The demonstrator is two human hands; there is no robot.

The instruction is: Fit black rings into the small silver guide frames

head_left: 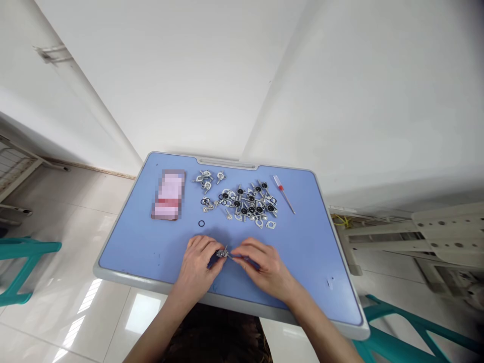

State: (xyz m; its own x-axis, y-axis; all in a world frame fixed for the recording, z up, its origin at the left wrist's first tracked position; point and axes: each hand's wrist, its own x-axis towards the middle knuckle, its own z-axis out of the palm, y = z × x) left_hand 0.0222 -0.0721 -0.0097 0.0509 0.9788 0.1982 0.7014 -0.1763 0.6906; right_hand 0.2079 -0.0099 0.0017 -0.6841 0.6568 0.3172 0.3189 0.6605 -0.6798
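Metal part (222, 254) in the closed grip of left hand (198, 260) and right hand (264, 266), over blue table (302, 252).

On the blue table (302, 242) I see a pixelated phone-shaped object (169, 195), small metal fittings (206, 185), a denser heap of black-topped metal parts (251, 199), a lone black ring (201, 223) and a red-and-clear-handled screwdriver (283, 194).

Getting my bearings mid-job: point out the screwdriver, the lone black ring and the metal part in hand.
Screwdriver (285, 196), head view: on the shaft.
Lone black ring (201, 226), head view: its near rim.
Metal part (222, 254), head view: mid-body.
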